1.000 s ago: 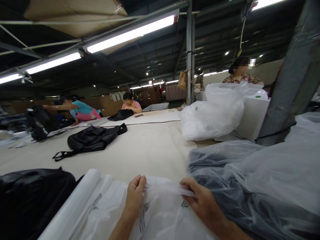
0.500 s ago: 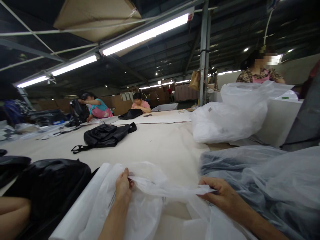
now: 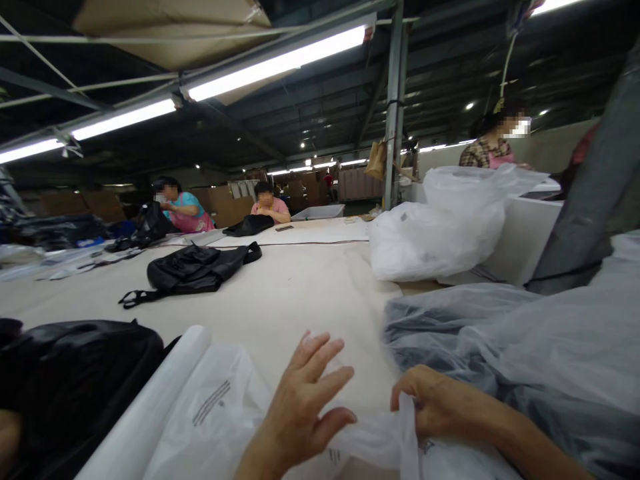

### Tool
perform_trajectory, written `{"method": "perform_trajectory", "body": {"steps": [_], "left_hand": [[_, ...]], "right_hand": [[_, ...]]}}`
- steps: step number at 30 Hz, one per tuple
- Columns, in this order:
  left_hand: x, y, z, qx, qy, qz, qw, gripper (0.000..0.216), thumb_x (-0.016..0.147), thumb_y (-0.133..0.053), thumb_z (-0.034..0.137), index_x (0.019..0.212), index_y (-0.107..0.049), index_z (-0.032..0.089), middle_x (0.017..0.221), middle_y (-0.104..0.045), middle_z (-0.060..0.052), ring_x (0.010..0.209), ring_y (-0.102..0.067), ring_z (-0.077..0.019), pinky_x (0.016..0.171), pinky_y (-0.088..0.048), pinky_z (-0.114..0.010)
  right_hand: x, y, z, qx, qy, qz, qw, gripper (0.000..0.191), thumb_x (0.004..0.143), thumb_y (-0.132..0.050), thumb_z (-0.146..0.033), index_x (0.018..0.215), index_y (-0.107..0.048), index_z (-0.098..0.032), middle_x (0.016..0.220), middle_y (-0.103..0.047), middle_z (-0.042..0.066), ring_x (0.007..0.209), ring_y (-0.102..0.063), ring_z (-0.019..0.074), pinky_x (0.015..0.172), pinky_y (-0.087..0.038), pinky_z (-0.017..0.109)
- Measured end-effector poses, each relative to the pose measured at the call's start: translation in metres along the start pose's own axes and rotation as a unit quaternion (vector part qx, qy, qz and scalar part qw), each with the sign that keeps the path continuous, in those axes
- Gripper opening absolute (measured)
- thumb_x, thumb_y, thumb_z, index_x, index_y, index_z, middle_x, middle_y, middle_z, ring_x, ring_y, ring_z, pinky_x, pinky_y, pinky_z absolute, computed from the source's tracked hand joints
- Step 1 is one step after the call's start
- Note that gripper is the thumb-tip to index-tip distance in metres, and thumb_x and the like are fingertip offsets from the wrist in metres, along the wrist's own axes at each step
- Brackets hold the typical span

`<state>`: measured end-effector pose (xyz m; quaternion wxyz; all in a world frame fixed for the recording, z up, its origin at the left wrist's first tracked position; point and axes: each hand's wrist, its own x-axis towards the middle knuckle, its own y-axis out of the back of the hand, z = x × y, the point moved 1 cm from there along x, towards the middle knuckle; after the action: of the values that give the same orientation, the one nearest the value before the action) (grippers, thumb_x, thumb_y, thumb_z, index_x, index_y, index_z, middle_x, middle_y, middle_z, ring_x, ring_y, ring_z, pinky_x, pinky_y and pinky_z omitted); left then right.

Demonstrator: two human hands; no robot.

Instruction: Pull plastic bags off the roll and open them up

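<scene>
I see a thin clear plastic bag with grey print (image 3: 225, 413) lying at six o'clock on the long beige table (image 3: 280, 300). My right hand (image 3: 435, 403) pinches its bunched edge; my left hand (image 3: 305, 407) hovers spread above it. A black fabric bag (image 3: 193, 270) lies at eleven o'clock.

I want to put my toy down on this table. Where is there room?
The best bare patch is the cream table between the black bag, the white plastic heap and the left hand. It is crowded near the hands: clear plastic bag, black bag at left, bagged pile at right.
</scene>
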<state>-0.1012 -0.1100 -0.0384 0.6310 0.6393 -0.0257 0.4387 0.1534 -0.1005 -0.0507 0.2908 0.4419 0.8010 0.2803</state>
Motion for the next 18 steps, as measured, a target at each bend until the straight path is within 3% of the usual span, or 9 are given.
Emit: {"method": "perform_trajectory", "body": {"steps": [2, 4, 7, 10, 12, 14, 16, 18], "left_hand": [[-0.003, -0.016, -0.014, -0.033, 0.072, -0.120, 0.990, 0.012, 0.078, -0.063, 0.025, 0.088, -0.065, 0.019, 0.107, -0.062, -0.009, 0.114, -0.049, -0.0247, 0.106, -0.033, -0.043], [-0.010, -0.027, -0.037, -0.062, 0.171, -0.165, 0.970, 0.004, 0.077, -0.060, 0.019, 0.077, -0.063, 0.018, 0.093, -0.063, -0.007, 0.097, -0.055, -0.0196, 0.094, -0.042, -0.034], [-0.022, -0.036, -0.066, -0.048, 0.254, -0.151, 0.954, 0.009, 0.077, -0.053, 0.012, 0.071, -0.059, 0.017, 0.090, -0.060, -0.006, 0.091, -0.052, -0.0186, 0.082, -0.043, -0.030], [-0.026, -0.042, -0.073, -0.024, 0.264, -0.100, 0.959, 0.011, 0.079, -0.048, 0.012, 0.072, -0.056, 0.017, 0.088, -0.058, -0.007, 0.090, -0.050, -0.0200, 0.081, -0.040, -0.031], [-0.025, -0.046, -0.068, -0.029, 0.265, -0.066, 0.962, 0.013, 0.082, -0.045, 0.015, 0.074, -0.055, 0.017, 0.087, -0.058, -0.007, 0.088, -0.049, -0.0200, 0.080, -0.039, -0.031], [-0.022, -0.048, -0.060, -0.074, 0.263, -0.041, 0.961, 0.018, 0.086, -0.041, 0.020, 0.078, -0.057, 0.017, 0.087, -0.059, -0.006, 0.086, -0.051, -0.0189, 0.080, -0.039, -0.030], [-0.019, -0.048, -0.054, -0.159, 0.269, -0.032, 0.950, 0.025, 0.091, -0.036, 0.026, 0.087, -0.060, 0.018, 0.089, -0.061, -0.005, 0.086, -0.053, -0.0173, 0.080, -0.040, -0.027], [-0.018, -0.047, -0.053, -0.220, 0.282, -0.045, 0.933, 0.035, 0.093, -0.030, 0.033, 0.087, -0.061, 0.018, 0.085, -0.063, -0.003, 0.082, -0.055, -0.0158, 0.076, -0.040, -0.025]], "right_hand": [[-0.002, 0.000, 0.001, -0.009, 0.014, -0.014, 1.000, 0.011, 0.058, -0.061, -0.016, 0.066, -0.069, -0.018, 0.064, -0.063, 0.001, 0.063, -0.055, 0.0160, 0.053, -0.037, 0.022], [-0.003, 0.007, 0.000, -0.024, 0.045, -0.007, 0.999, 0.007, 0.063, -0.058, -0.016, 0.060, -0.065, -0.018, 0.059, -0.060, 0.000, 0.060, -0.054, 0.0144, 0.052, -0.035, 0.022], [-0.006, 0.022, -0.004, 0.006, 0.114, 0.040, 0.993, 0.019, 0.077, -0.051, -0.023, 0.060, -0.059, -0.017, 0.061, -0.057, -0.001, 0.062, -0.052, 0.0141, 0.057, -0.036, 0.024], [-0.005, 0.030, -0.008, 0.138, 0.145, 0.092, 0.975, 0.023, 0.084, -0.050, -0.035, 0.081, -0.063, -0.018, 0.095, -0.063, 0.005, 0.083, -0.056, 0.0188, 0.073, -0.043, 0.028], [-0.001, 0.026, -0.006, 0.284, 0.144, 0.095, 0.943, 0.039, 0.083, -0.052, -0.047, 0.111, -0.060, -0.021, 0.123, -0.055, 0.009, 0.104, -0.055, 0.0236, 0.086, -0.043, 0.034], [0.007, 0.016, -0.001, 0.439, 0.122, 0.074, 0.887, 0.058, 0.079, -0.053, -0.059, 0.126, -0.051, -0.024, 0.129, -0.052, 0.011, 0.112, -0.053, 0.0266, 0.091, -0.042, 0.038], [0.017, 0.007, 0.007, 0.548, 0.094, 0.032, 0.831, 0.062, 0.072, -0.056, -0.067, 0.114, -0.059, -0.021, 0.113, -0.061, 0.013, 0.100, -0.059, 0.0282, 0.086, -0.045, 0.040], [0.024, 0.003, 0.012, 0.605, 0.091, 0.016, 0.790, 0.051, 0.068, -0.061, -0.068, 0.083, -0.064, -0.019, 0.085, -0.063, 0.008, 0.079, -0.061, 0.0237, 0.071, -0.048, 0.035]]}}
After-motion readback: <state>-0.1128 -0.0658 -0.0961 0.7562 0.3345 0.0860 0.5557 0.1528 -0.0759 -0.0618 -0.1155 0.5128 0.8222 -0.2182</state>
